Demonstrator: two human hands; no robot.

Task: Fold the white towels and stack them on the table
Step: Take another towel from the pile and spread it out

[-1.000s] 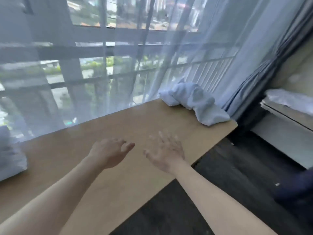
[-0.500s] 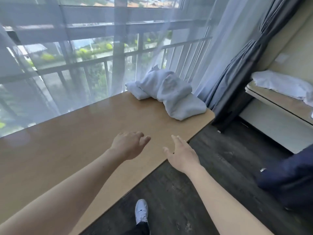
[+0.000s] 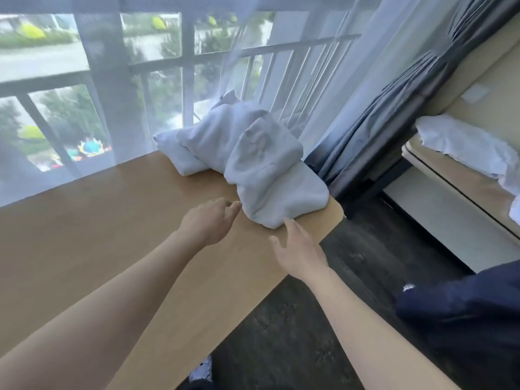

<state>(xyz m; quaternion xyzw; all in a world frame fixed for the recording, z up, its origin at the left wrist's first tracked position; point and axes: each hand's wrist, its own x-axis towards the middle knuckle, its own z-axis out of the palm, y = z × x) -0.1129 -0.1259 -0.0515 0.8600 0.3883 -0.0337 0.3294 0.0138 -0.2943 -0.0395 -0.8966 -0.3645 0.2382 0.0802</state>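
The white towels (image 3: 253, 161) lie in a crumpled, unfolded heap at the far right end of the table (image 3: 98, 220), reaching its right edge beside the grey curtain (image 3: 394, 114). My left hand (image 3: 209, 220) and right hand (image 3: 298, 249) are both open, empty, fingertips at the heap's near edge. Bare tabletop spreads leftward.

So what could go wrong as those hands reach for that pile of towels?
1. The crumpled heap of white towels lies at the far corner of the tan wooden table; a careless tug could spill some onto the dark floor.
2. The towels look tangled, so the left hand and right hand, both open, may drag several at once.
3. The sheer white curtain hangs just behind and could snag.
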